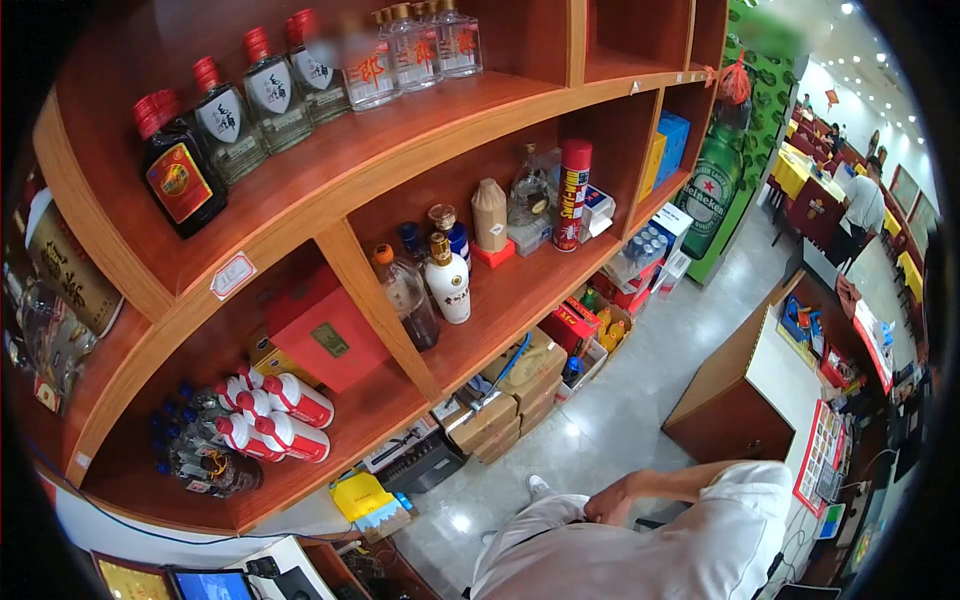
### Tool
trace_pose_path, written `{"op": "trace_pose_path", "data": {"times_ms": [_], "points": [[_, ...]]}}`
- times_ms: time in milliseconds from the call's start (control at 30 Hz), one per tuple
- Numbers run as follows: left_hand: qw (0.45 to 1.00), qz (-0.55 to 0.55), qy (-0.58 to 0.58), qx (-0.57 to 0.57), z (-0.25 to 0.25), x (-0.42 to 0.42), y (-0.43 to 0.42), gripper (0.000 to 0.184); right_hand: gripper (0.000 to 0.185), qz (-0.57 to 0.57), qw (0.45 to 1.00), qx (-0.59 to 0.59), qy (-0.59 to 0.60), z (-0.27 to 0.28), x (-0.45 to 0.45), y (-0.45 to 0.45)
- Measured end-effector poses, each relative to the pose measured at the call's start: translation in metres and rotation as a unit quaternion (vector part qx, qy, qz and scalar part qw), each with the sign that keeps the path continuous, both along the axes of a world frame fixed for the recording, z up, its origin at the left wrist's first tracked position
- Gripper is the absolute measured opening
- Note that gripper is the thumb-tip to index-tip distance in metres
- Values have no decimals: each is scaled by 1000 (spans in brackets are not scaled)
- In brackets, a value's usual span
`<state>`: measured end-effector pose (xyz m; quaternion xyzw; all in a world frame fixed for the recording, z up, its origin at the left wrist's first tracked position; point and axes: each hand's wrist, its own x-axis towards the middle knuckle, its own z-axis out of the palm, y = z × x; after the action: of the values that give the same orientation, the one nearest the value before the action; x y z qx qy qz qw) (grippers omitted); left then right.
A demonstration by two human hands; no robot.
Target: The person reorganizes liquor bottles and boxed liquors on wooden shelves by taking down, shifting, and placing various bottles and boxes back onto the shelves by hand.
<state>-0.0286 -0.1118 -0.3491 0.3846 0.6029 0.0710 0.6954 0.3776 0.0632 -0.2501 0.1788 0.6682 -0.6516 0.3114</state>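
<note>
My right hand (608, 500) is held low against the front of my white shirt (640, 555). Its fingers look curled in, and whatever they may hold is hidden. The bare forearm comes out of a short white sleeve. My left hand is out of view. One white shoe (538, 486) shows on the grey tiled floor (510, 462) beyond the shirt. Ahead stands a curved wooden shelf unit (400, 170); neither hand is seen touching it.
Bottles (450, 280), a red spray can (573, 195) and a red box (330, 335) stand on the shelves. Below are cardboard boxes (485, 425) and a yellow packet (360, 495). At right is a counter (740, 390); a person (862, 205) stands farther back.
</note>
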Motion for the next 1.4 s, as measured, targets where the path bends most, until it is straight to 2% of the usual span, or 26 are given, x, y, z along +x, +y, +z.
{"op": "trace_pose_path", "data": {"times_ms": [133, 167, 267, 300, 400, 433, 467, 533, 567, 600, 633, 667, 700, 733, 800, 900, 933, 1000, 1067, 1133, 1167, 1267, 1300, 1400], "points": [[999, -20, -5, -29, 3, -2, -14, 31, 33, 61, 998, 2, -25, 19, -11, 37], [999, -26, -8, -40, 3, -3, -20, 32, 33, 122, 992, 10, -22, 17, -16, 44], [994, -67, -33, -76, 1, -10, -44, 33, 34, 131, 988, -40, -67, 17, -15, 52], [992, -76, -46, -88, 2, -9, -50, 34, 37, 168, 981, -30, -96, -2, -10, 55], [984, -84, -107, -112, 18, -5, -48, 36, 37, 132, 986, -49, -93, -76, 37, 47], [981, -76, -137, -112, 30, -1, -42, 36, 38, 121, 985, -55, -111, -53, 36, 53], [974, -39, -199, -104, 50, 5, -31, 42, 38, 144, 983, -9, -115, -33, 32, 64], [989, -112, -63, -75, 12, 1, -39, 44, 39, 183, 973, 81, -118, -1, 24, 85], [989, -81, -98, -80, 24, 0, -29, 45, 36, 183, 964, 149, -119, 14, 15, 98], [986, -52, -133, -84, 39, -5, -15, 46, 29, 175, 965, 185, -60, -34, 26, 112], [992, -55, -106, -37, 36, -13, -9, 40, 24, 173, 947, 271, -14, -31, 11, 131], [998, -61, 9, -26, 33, -19, 0, 33, 21, 103, 952, 275, 81, -51, 4, 152], [998, 56, 16, 29, 40, -21, 3, 26, 24, 51, 949, 305, 55, 25, -48, 158], [981, 170, 24, 87, 44, -22, 3, 21, 29, -14, 890, 424, 169, 49, -84, 158], [955, 233, 92, 156, 35, -24, 14, 15, 36, -81, 904, 377, 186, 115, -161, 167], [927, 289, -46, 236, 2, -32, 23, 15, 39, -123, 753, 527, 375, 177, -259, 182], [926, 289, -41, 239, -2, -35, 24, 13, 40, -147, 694, 563, 425, 194, -290, 192], [926, 288, -33, 242, -8, -34, 27, 11, 49, -200, 608, 686, 345, 216, -344, 216], [913, 314, -92, 241, -7, -34, 23, 10, 65, -255, 560, 753, 233, 236, -395, 249], [908, 328, -117, 233, -8, -38, 24, 10, 74, -316, 519, 765, 213, 241, -434, 279], [911, 327, -111, 223, -10, -42, 24, 9, 77, -334, 543, 749, 179, 235, -449, 301], [912, 324, -120, 222, -21, -61, 27, 10, 81, -337, 536, 751, 185, 218, -458, 332], [906, 326, -128, 237, -24, -70, 28, 11, 82, -327, 573, 734, 161, 217, -456, 336], [908, 311, -122, 255, -31, -95, 34, 14, 86, -284, 629, 719, 78, 225, -455, 322]]}}
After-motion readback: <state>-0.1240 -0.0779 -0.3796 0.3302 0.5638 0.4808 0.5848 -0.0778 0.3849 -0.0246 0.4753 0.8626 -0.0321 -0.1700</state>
